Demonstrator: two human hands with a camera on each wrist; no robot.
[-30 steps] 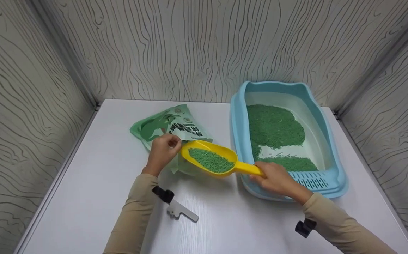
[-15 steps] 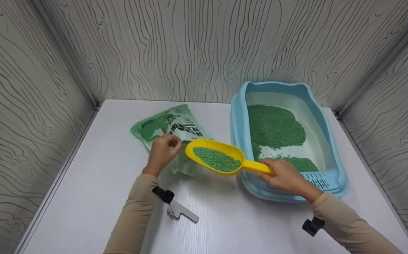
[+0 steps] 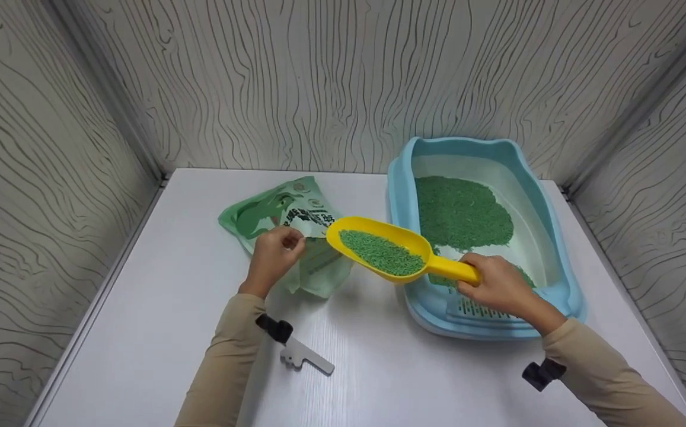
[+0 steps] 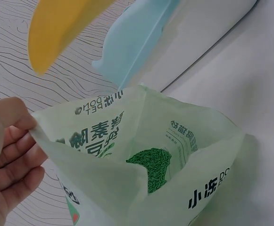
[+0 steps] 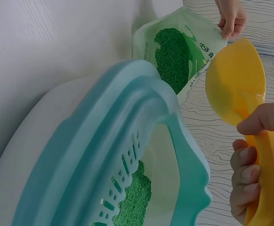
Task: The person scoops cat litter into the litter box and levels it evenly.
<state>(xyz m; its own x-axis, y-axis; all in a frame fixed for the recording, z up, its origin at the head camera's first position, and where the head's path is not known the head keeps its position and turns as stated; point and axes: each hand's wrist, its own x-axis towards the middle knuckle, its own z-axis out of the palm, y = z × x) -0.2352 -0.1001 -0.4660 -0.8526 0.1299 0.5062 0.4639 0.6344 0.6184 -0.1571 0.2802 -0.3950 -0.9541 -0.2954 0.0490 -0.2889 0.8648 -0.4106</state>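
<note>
My right hand (image 3: 500,286) grips the handle of a yellow scoop (image 3: 431,246) heaped with green pellets (image 3: 381,252). The scoop is held level between the bag and the litter box, its handle end over the box's near left rim. With thumb and fingers my left hand (image 3: 277,252) pinches the mouth edge of a pale green litter bag (image 4: 103,165). Inside the bag, more green pellets (image 4: 158,165) show in the left wrist view. A light blue litter box (image 3: 401,196) stands at the right, green pellets (image 3: 461,207) spread over much of its floor.
A small grey flat tool (image 3: 310,357) lies on the white table (image 3: 159,332) by my left forearm. Wood-patterned panels (image 3: 319,83) enclose the table at the back and both sides. The litter box has a slotted front ledge (image 3: 479,308).
My right hand has carried the loaded scoop rightward and slightly up, away from the bag mouth toward the litter box. My left hand has stayed at the bag.
</note>
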